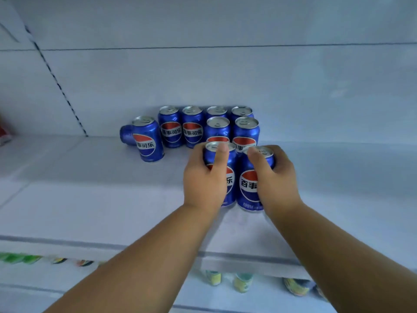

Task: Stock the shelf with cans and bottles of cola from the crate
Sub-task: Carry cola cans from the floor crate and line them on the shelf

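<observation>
Two cans (249, 186) side by side — each hand's fingers (222, 154) clamped around one.

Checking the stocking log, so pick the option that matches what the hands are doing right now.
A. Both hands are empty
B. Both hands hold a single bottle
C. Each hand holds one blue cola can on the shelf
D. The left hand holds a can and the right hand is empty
C: the left hand wraps one blue can and the right hand wraps another can, side by side on the white shelf.
</observation>
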